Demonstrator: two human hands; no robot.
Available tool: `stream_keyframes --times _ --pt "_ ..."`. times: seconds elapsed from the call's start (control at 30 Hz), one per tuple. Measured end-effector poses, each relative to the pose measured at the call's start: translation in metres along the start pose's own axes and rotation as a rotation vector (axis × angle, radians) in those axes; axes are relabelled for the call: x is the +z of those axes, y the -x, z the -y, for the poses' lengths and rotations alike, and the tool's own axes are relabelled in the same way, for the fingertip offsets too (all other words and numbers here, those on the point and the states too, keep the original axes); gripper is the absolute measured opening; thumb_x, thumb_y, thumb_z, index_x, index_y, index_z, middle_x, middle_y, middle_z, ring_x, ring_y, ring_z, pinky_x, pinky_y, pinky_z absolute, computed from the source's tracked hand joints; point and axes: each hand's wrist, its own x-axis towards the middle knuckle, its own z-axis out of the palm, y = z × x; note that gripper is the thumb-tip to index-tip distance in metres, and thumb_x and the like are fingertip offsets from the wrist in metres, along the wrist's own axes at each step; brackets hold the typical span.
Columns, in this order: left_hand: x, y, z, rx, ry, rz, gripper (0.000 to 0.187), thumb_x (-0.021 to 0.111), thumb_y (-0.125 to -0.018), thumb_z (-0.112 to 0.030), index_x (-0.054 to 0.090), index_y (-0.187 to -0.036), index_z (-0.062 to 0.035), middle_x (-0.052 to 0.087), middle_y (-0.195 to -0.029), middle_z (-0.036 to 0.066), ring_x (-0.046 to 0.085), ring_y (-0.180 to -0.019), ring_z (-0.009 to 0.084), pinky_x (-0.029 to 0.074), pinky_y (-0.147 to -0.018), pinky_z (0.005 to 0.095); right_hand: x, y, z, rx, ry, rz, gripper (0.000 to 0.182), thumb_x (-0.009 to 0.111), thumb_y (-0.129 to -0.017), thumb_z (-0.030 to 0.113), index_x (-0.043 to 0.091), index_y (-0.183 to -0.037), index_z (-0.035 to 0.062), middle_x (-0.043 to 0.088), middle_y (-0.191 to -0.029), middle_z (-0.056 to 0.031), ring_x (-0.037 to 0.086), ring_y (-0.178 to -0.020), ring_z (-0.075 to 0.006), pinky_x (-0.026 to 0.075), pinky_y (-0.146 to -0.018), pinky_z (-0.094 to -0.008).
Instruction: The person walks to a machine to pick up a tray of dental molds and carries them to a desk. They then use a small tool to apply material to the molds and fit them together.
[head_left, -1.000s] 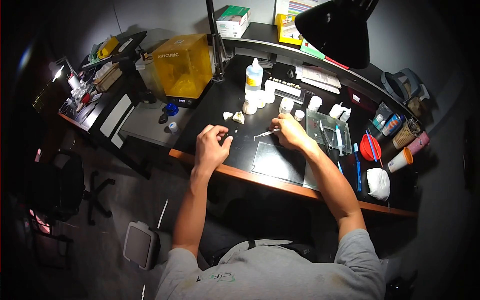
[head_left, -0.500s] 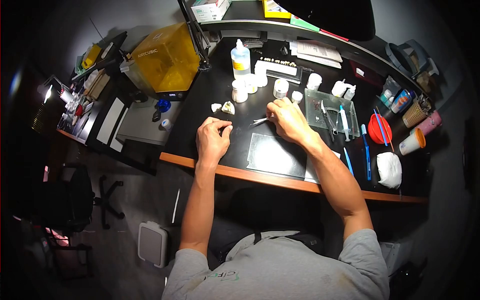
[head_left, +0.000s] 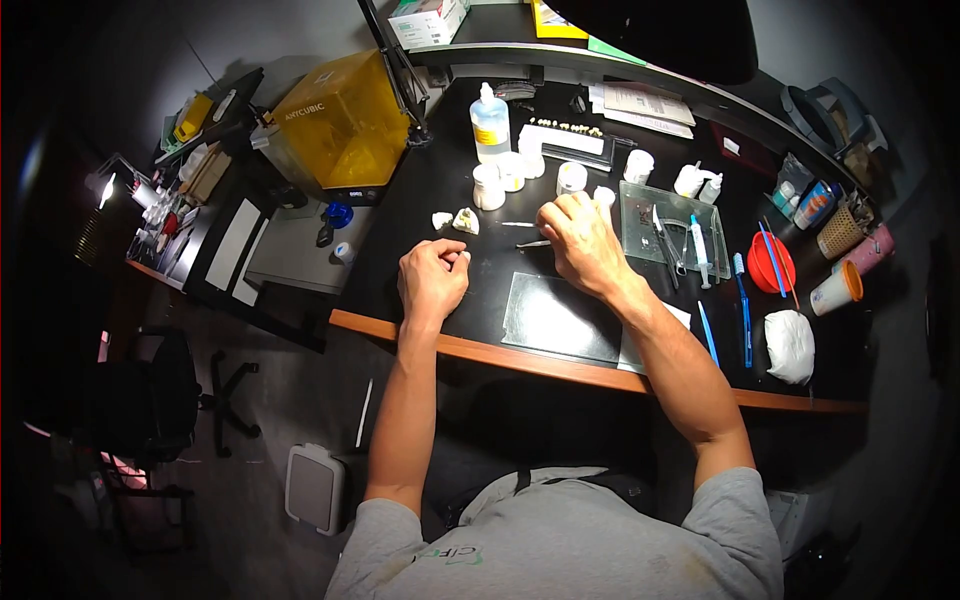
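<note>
My left hand (head_left: 434, 278) is closed over the desk's near left part, thumb and forefinger pinched; I cannot tell what is between them. Just beyond it lie two off-white dental cast pieces, a larger one (head_left: 466, 221) and a smaller one (head_left: 442, 220). Over the middle of the desk, my right hand (head_left: 580, 238) is wrapped around a slim metal two-pronged tool (head_left: 534, 244), its prongs pointing left and apart. The tool's other end is hidden in the fingers. Nearer to me than this hand, a glossy rectangular plate (head_left: 560, 315) reflects the light.
Behind the hands stand a clear squeeze bottle (head_left: 490, 125), white jars (head_left: 488, 188) and a row of tooth samples (head_left: 565, 128). On the right are a glass slab (head_left: 640, 215), a syringe (head_left: 699, 245), a blue toothbrush (head_left: 744, 310), a red bowl (head_left: 757, 268) and a white bag (head_left: 790, 345).
The prongs of the tool in my right hand have spread apart. My left fingers have curled in more. The whole view has shifted slightly right and down.
</note>
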Motion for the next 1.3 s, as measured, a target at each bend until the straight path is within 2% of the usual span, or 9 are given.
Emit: stream_keyframes --times 0.13,0.17,0.33,0.37,0.4,0.47,0.5,0.93,1.3 --pt "-0.001 0.003 0.004 0.101 0.007 -0.038 0.021 0.081 -0.083 -0.008 0.078 -0.102 -0.0002 0.075 -0.081 0.009 0.068 -0.066 0.0155 0.055 -0.068 0.0305 -0.001 -0.001 0.004 -0.009 -0.118 -0.013 0.016 0.069 -0.088 0.004 0.06 -0.101 0.0065 0.059 -0.095 -0.0118 0.06 -0.094 -0.0334 0.048 -0.083 -0.0462" --pt "-0.002 0.006 0.004 0.08 0.094 -0.046 0.019 0.08 -0.084 -0.007 0.078 -0.101 0.0 0.075 -0.081 0.008 0.068 -0.066 0.0133 0.054 -0.066 0.0287 -0.003 -0.002 0.006 -0.03 -0.154 -0.038 0.017 0.069 -0.088 0.001 0.059 -0.101 0.0053 0.057 -0.094 -0.0137 0.062 -0.089 -0.0362 0.052 -0.078 -0.0467" --pt "-0.006 0.017 0.006 0.023 0.445 -0.076 0.012 0.079 -0.09 -0.003 0.078 -0.101 0.0009 0.074 -0.081 0.001 0.063 -0.068 0.0028 0.048 -0.06 0.0199 -0.015 -0.004 0.022 -0.012 -0.255 0.034 0.017 0.067 -0.087 0.0 0.057 -0.1 0.006 0.055 -0.095 -0.0141 0.065 -0.079 -0.0386 0.055 -0.067 -0.0476" --pt "-0.01 0.018 0.003 0.014 0.434 -0.073 0.013 0.079 -0.09 -0.002 0.078 -0.102 0.0015 0.071 -0.078 -0.002 0.058 -0.067 0.0003 0.045 -0.06 0.0178 -0.017 -0.004 0.024 -0.018 -0.263 0.048 0.017 0.068 -0.086 0.0 0.058 -0.099 0.0062 0.055 -0.094 -0.0139 0.065 -0.079 -0.0382 0.054 -0.065 -0.0474" --pt "-0.012 0.018 0.004 0.038 0.396 -0.068 0.013 0.078 -0.089 -0.001 0.077 -0.101 0.0024 0.075 -0.084 0.005 0.065 -0.067 0.0055 0.052 -0.061 0.0223 -0.018 -0.004 0.026 -0.022 -0.269 0.061 0.017 0.068 -0.085 0.0 0.058 -0.098 0.0063 0.055 -0.094 -0.0136 0.065 -0.078 -0.0378 0.054 -0.064 -0.0473" --pt "-0.012 0.017 0.005 0.078 0.373 -0.087 0.011 0.078 -0.088 0.0 0.078 -0.1 0.0012 0.073 -0.084 0.005 0.065 -0.068 0.0061 0.052 -0.062 0.0223 -0.009 -0.003 0.023 -0.068 -0.28 0.037 0.018 0.068 -0.083 -0.001 0.058 -0.096 0.0063 0.054 -0.092 -0.0129 0.064 -0.075 -0.0373 0.053 -0.062 -0.0467" --pt "-0.012 0.018 0.004 0.069 0.383 -0.07 0.014 0.079 -0.088 -0.002 0.079 -0.103 -0.0007 0.071 -0.083 -0.001 0.055 -0.07 0.0021 0.045 -0.064 0.0194 -0.008 -0.001 0.023 -0.063 -0.286 0.045 0.018 0.068 -0.083 0.0 0.057 -0.096 0.0062 0.053 -0.092 -0.0129 0.063 -0.075 -0.0371 0.053 -0.062 -0.0467" --pt "-0.013 0.02 0.002 0.073 0.368 -0.05 0.014 0.082 -0.086 -0.004 0.077 -0.098 0.0007 0.072 -0.079 0.001 0.061 -0.07 0.0037 0.049 -0.067 0.0203 -0.008 -0.001 0.032 -0.037 -0.308 0.076 0.012 0.068 -0.085 0.001 0.06 -0.091 0.0061 0.054 -0.089 -0.0113 0.064 -0.073 -0.0344 0.053 -0.061 -0.045" --pt "-0.015 0.021 -0.002 0.087 0.326 -0.024 0.015 0.086 -0.083 -0.006 0.08 -0.096 -0.0009 0.075 -0.082 0.002 0.063 -0.07 0.0053 0.051 -0.067 0.022 -0.004 0.0 0.032 -0.069 -0.315 0.109 0.015 0.071 -0.081 -0.001 0.059 -0.088 0.0057 0.054 -0.088 -0.0102 0.063 -0.073 -0.033 0.051 -0.061 -0.044"
